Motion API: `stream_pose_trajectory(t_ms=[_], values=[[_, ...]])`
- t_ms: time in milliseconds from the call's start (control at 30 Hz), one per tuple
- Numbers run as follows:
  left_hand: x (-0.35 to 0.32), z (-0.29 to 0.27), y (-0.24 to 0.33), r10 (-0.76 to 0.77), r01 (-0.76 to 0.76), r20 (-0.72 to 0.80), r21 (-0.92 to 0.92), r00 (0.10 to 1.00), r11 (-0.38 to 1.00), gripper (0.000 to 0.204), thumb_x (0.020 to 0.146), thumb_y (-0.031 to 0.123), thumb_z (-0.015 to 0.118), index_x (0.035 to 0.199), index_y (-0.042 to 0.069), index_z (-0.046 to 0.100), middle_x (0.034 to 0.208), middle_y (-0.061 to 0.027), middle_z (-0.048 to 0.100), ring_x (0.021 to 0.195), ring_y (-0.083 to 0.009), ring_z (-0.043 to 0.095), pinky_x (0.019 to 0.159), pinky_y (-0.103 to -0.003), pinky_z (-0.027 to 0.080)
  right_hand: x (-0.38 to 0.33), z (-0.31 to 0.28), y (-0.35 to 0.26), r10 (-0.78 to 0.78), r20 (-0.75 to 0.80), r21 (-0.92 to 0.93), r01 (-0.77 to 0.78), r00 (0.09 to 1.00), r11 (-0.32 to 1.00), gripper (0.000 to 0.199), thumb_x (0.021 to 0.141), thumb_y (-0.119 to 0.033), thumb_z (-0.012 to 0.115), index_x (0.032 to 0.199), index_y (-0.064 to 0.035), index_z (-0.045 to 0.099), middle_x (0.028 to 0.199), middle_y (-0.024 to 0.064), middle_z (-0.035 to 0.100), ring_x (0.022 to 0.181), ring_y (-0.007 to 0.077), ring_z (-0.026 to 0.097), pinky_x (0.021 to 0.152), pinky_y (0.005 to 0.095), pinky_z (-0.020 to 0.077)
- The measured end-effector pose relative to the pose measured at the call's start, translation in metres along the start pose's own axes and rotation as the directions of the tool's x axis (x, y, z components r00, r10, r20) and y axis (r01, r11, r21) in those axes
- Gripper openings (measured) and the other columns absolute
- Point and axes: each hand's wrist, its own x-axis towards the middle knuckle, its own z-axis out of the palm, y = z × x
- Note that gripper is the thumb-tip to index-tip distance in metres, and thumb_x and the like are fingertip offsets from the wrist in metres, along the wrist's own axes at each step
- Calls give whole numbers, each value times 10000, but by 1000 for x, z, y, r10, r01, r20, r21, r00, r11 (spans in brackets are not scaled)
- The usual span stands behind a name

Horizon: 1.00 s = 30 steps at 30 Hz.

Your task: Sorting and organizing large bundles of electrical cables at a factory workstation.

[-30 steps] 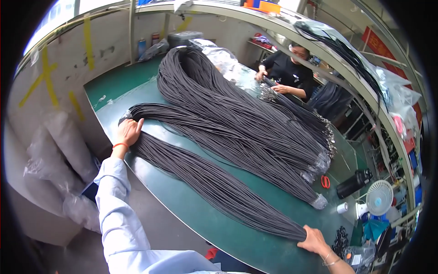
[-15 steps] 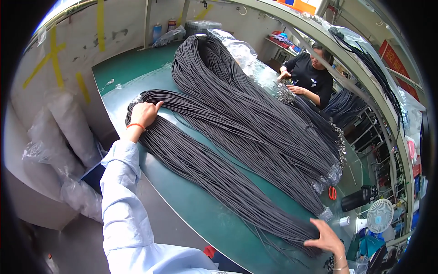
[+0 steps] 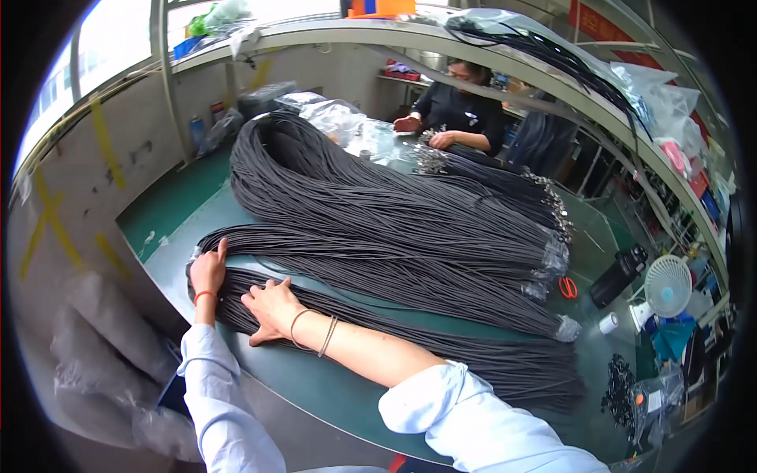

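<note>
Near cord bundle [image 3: 512, 364], dark grey, is laid along the near side of the green table [image 3: 335, 388], left end by the near-left edge, right end fanned out loose; it is partly hidden by the right forearm. Its left end is gripped by the left hand [image 3: 208, 273], fingers wrapped round the cords, thumb raised; the right hand [image 3: 274, 309] is placed just right of it, palm down, fingers spread over the same bundle, thumb on the near side; whether cords are pinched there cannot be told.

Middle cord bundle [image 3: 410, 272] is laid just beyond, right end capped with clear plastic wrap [image 3: 568, 328]; whether it is joined to the near one under the left hand cannot be told. Large looped bundle [image 3: 355, 185] is stretched across behind, loop at far left.

At right, red-handled scissors [image 3: 568, 288], a black bottle [image 3: 619, 277], a white roll [image 3: 608, 323] and a white fan [image 3: 669, 285] are grouped; at the far side, metal-ended cords [image 3: 430, 159] are handled by a co-worker [image 3: 465, 118].
</note>
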Motion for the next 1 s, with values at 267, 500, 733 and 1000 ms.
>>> stream_pose_trajectory(t_ms=[267,500,733,1000], values=[[9,1,-17,55,-56,19,60,998,997,870,1008,657,240,691,-3,712,777,-253,683,795,-441,666,763,-522,513,-192,-32,66,0,146,-167,25,989,986,728,769,-699,660,1044,-25,665,1015,130,595,910,354,615,931,691,440],[11,7,-20,70,-71,25,52,997,996,875,1000,670,261,712,-37,689,807,-267,678,829,-448,657,766,-526,503,-345,-79,79,219,433,-91,-199,874,976,643,761,-611,726,1114,-77,663,1110,98,578,1003,388,586,933,700,440],[9,5,-15,76,-80,45,85,996,993,877,998,671,267,733,-51,689,827,-285,673,836,-463,651,778,-536,496,-415,-94,68,288,467,-130,-257,836,958,647,746,-564,760,1216,-138,636,1199,98,580,1207,509,508,956,726,420],[14,9,-19,96,-103,50,170,994,980,874,998,671,268,734,-44,697,820,-283,677,832,-455,662,777,-532,506,-412,-120,60,349,598,-297,-205,721,933,664,752,-618,705,1200,-132,646,1256,119,568,1296,528,428,1015,738,333]])
